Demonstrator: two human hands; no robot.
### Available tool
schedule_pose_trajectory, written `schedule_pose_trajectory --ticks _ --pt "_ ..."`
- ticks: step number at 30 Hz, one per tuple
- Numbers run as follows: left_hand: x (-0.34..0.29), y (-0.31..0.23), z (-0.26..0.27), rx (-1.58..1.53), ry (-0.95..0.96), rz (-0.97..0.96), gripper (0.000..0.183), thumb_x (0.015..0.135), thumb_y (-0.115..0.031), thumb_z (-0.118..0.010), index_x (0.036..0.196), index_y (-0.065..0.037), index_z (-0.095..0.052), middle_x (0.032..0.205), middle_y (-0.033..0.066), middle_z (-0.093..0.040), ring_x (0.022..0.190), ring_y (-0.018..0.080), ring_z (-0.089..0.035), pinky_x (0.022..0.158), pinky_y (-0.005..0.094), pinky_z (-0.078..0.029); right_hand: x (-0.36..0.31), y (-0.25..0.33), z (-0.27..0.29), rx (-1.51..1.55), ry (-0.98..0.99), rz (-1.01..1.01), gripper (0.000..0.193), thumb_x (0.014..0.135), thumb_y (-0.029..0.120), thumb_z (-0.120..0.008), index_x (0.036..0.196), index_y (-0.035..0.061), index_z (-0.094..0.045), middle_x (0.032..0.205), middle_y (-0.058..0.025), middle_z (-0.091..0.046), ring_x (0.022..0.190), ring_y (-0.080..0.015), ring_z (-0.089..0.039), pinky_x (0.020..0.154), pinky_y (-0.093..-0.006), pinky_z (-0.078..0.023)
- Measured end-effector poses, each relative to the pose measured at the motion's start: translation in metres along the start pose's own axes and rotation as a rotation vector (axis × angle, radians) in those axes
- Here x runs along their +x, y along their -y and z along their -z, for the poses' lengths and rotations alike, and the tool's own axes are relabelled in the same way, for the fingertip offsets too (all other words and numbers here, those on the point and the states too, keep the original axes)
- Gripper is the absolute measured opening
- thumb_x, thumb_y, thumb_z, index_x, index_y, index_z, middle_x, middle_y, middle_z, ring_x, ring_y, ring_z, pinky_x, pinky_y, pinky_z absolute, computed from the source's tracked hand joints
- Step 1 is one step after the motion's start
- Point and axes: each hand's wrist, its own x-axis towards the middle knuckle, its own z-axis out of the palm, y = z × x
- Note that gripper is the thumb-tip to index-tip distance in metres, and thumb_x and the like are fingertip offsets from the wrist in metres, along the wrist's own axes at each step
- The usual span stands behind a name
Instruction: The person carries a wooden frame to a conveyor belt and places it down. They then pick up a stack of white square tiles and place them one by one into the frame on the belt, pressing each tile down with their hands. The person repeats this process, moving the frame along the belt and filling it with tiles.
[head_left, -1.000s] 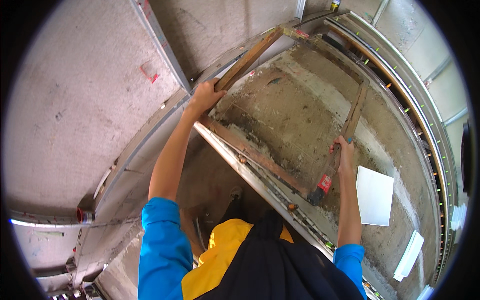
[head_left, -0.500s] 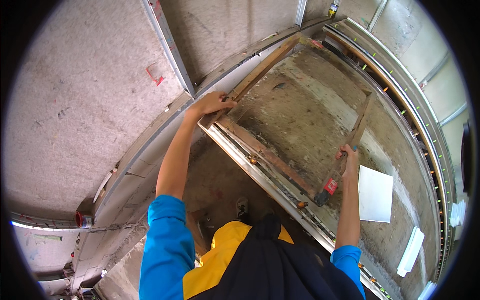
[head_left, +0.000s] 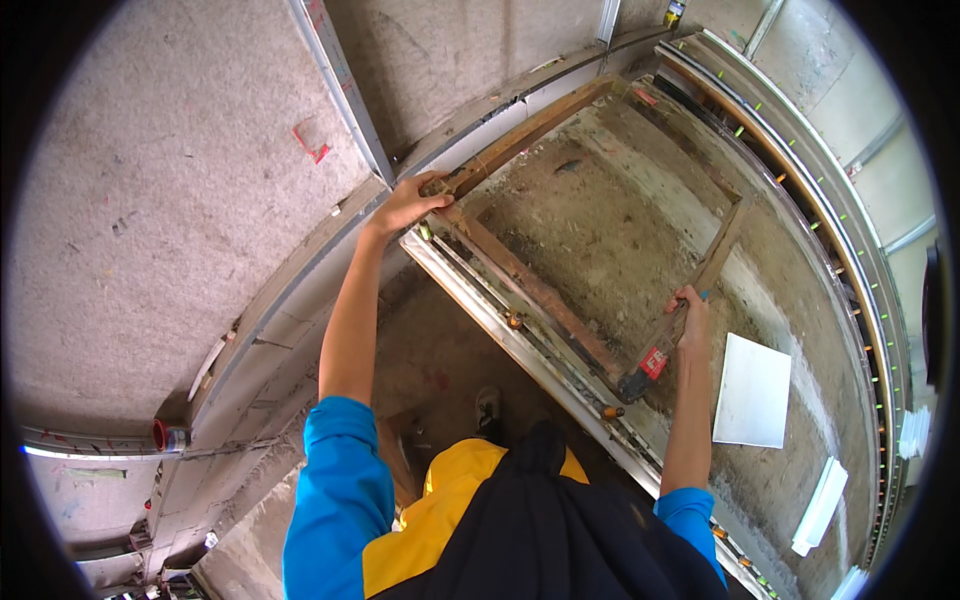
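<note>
A rectangular frame of worn wooden bars [head_left: 540, 285] lies over the dirty bed of a long table [head_left: 600, 215]. My left hand [head_left: 408, 205] is closed around its near left corner, with the thumb over the bar. Farther right, my right hand [head_left: 692, 318] grips the right-hand bar, a little beyond the near right corner. That corner bears a dark end piece [head_left: 634, 386] and a red label [head_left: 653, 362]. The wrapped fingers of both hands are partly hidden by the wood.
A white rectangular sheet [head_left: 752, 390] lies right of my right forearm, and a white strip [head_left: 820, 505] lies nearer. Small orange clips [head_left: 612, 411] line the table's near edge. The far rail [head_left: 800, 205] carries green and orange pegs. A board wall [head_left: 200, 200] rises at left.
The wooden frame has shifted slightly away from the table's near edge, toward the far left, with both hands on it. A clip near its left corner now shows.
</note>
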Motion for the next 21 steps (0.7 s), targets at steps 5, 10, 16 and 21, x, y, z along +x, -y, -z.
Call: schedule_pose_trajectory --ticks 5,10,16,21 --pt "0.003 0.032 -0.014 -0.156 -0.104 -0.024 0.055 0.087 -0.048 -0.046 0.117 -0.002 -0.054 0.111 0.0118 -0.057 0.104 0.0186 -0.051 0.092 0.0277 -0.037 -0.002 -0.013 0.003 0.004 -0.006 0.007 0.014 0.078 0.008 -0.053 0.069 0.0044 -0.044 0.063 -0.0052 -0.047 0.048 -0.0142 -0.047 0.046 -0.0282 -0.041" --pt "0.002 0.045 -0.021 -0.236 -0.124 -0.036 0.045 0.093 -0.039 -0.039 0.116 -0.004 -0.055 0.108 0.0075 -0.058 0.100 0.0151 -0.049 0.092 0.0270 -0.035 -0.006 -0.015 -0.006 -0.001 -0.064 0.013 0.013 0.078 0.007 -0.054 0.070 0.0045 -0.044 0.064 -0.0057 -0.048 0.048 -0.0148 -0.048 0.046 -0.0286 -0.041" --pt "0.011 0.056 -0.013 -0.221 -0.165 -0.064 0.044 0.091 -0.039 -0.045 0.114 -0.004 -0.057 0.100 0.0048 -0.060 0.093 0.0113 -0.050 0.086 0.0249 -0.038 0.003 -0.023 -0.008 0.058 -0.011 0.005 0.029 0.072 0.000 -0.055 0.092 0.0057 -0.034 0.067 -0.0069 -0.047 0.046 -0.0161 -0.048 0.041 -0.0294 -0.041" --pt "0.014 0.051 -0.015 -0.252 -0.188 -0.061 0.041 0.091 -0.036 -0.046 0.112 -0.003 -0.057 0.097 0.0052 -0.060 0.091 0.0105 -0.050 0.083 0.0240 -0.039 0.011 -0.029 -0.008 0.092 -0.017 0.006 0.028 0.072 0.000 -0.054 0.091 0.0052 -0.034 0.067 -0.0069 -0.046 0.046 -0.0162 -0.048 0.041 -0.0292 -0.041"
